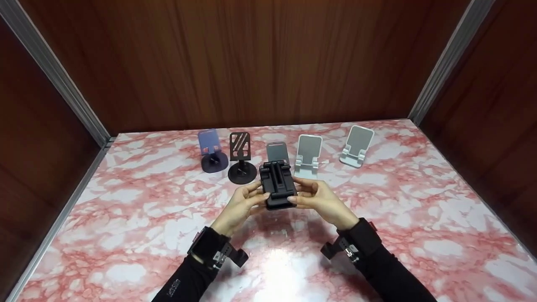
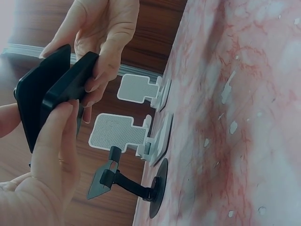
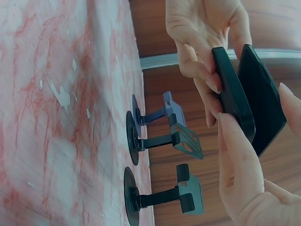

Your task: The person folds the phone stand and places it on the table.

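Both hands hold a black folding phone stand (image 1: 277, 184) over the middle of the table, one at each side. My left hand (image 1: 241, 205) grips its left edge, thumb on the near face and fingers behind. The right hand (image 1: 323, 201) pinches the right edge the same way. Seen from the left wrist, the stand's base and back plate (image 2: 44, 89) are partly folded, with a narrow wedge of space between them. In the right wrist view, fingers of both hands press along the thick base (image 3: 233, 92). The stand is raised above the tabletop.
A row of phone stands lines the back: a purple one (image 1: 214, 161), a black slotted one (image 1: 242, 173), a grey-plated one (image 1: 277, 149) partly hidden behind the held stand, and two white ones (image 1: 309, 147). Wood-grain panels (image 1: 268, 63) enclose the red-and-white marbled table (image 1: 138, 235).
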Available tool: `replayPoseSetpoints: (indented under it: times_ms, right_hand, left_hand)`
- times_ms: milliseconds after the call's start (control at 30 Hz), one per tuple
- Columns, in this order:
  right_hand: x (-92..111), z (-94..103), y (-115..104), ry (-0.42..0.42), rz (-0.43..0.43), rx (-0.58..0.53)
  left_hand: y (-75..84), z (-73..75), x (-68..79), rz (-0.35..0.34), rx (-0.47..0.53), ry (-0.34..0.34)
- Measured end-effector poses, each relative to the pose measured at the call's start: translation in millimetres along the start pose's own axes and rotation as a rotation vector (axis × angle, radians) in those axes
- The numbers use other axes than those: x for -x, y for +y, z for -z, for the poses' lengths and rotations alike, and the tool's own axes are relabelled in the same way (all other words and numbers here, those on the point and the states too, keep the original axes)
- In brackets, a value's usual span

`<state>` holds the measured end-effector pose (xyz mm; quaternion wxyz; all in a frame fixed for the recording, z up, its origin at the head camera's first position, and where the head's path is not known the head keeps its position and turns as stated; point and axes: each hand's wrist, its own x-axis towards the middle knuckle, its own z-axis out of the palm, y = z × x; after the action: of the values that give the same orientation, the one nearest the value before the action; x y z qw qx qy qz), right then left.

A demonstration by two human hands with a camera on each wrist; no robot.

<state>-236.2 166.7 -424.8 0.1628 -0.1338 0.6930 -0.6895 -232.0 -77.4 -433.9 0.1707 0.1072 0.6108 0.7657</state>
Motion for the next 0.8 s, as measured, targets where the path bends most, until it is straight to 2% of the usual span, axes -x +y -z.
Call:
replayPoseSetpoints:
  times_ms: [233,500,800]
  right_hand:
    - [0.6,0.2,1.2,0.002,0.006,-0.022]
    - [0.1,-0.3,2.5,-0.007,0.029,-0.026]
    - [-0.1,-0.2,2.8,-0.01,0.044,0.011]
  left_hand:
    - [-1.5,1.4,-0.4,-0.019,-0.028,-0.02]
    - [-0.2,-1.5,1.0,-0.021,-0.096,-0.001]
    - [0.7,-1.6,1.3,-0.023,-0.105,0.002]
